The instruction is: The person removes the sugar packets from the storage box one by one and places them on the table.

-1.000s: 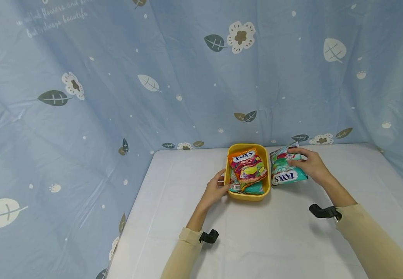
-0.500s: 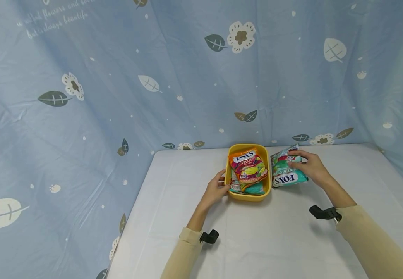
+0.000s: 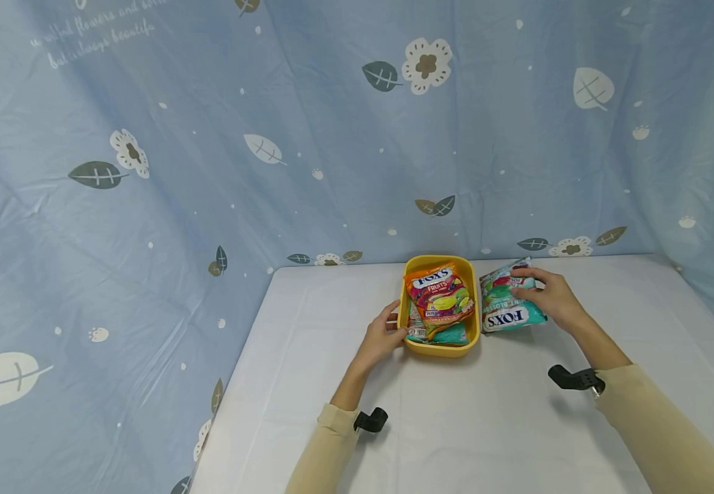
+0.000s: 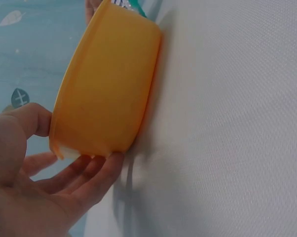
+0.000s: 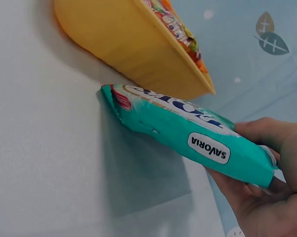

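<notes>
My left hand (image 3: 383, 337) grips the left side of a yellow plastic basin (image 4: 106, 81), thumb at the rim and fingers against the outer wall. Inside it, an orange and red bag of Fox's fruit candy (image 3: 439, 298) lies on top of a teal candy bag (image 3: 451, 335). Just right of the basin, my right hand (image 3: 551, 295) pinches a teal bag of Fox's mint candy (image 5: 183, 131) between thumb and fingers. That bag is tilted, its lower left end close to the white table in the right wrist view. The fingers behind it are partly hidden.
A white-covered table (image 3: 486, 425) extends around the basin. Behind it and along the left hangs a blue curtain (image 3: 332, 137) printed with leaves and flowers. Black wrist cameras sit on the left wrist (image 3: 371, 419) and right wrist (image 3: 573, 376).
The teal mint candy bag in my right hand has tipped and shifted slightly downward beside the basin. My left hand and the basin stay where they were.
</notes>
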`<state>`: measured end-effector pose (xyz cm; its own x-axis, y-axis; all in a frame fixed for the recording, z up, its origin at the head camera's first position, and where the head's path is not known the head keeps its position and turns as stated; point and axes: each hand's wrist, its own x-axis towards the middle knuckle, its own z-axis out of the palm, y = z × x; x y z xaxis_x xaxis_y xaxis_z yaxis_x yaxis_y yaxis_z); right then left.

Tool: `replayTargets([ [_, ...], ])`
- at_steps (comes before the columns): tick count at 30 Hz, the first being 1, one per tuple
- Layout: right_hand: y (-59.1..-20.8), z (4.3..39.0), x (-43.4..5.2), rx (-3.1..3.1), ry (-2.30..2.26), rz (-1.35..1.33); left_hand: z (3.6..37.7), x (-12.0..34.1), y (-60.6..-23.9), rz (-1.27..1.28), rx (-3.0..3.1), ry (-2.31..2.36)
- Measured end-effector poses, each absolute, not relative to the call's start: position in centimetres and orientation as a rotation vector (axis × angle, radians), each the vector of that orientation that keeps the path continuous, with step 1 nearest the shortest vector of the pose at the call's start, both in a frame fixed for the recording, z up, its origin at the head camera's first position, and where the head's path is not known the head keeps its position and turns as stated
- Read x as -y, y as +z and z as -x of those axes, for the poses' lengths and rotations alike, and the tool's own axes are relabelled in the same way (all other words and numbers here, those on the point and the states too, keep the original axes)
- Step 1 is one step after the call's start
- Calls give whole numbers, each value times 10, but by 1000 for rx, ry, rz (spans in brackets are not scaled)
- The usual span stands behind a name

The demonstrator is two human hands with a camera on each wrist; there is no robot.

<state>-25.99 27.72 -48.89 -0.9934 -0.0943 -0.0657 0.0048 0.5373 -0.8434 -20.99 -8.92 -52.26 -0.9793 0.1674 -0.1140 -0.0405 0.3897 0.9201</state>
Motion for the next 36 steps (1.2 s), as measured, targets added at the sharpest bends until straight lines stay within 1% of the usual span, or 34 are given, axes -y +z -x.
replayTargets([
  [36,-516,259,-285,-2703,-1485,66,209,90,-525,-117,-2440,1653],
])
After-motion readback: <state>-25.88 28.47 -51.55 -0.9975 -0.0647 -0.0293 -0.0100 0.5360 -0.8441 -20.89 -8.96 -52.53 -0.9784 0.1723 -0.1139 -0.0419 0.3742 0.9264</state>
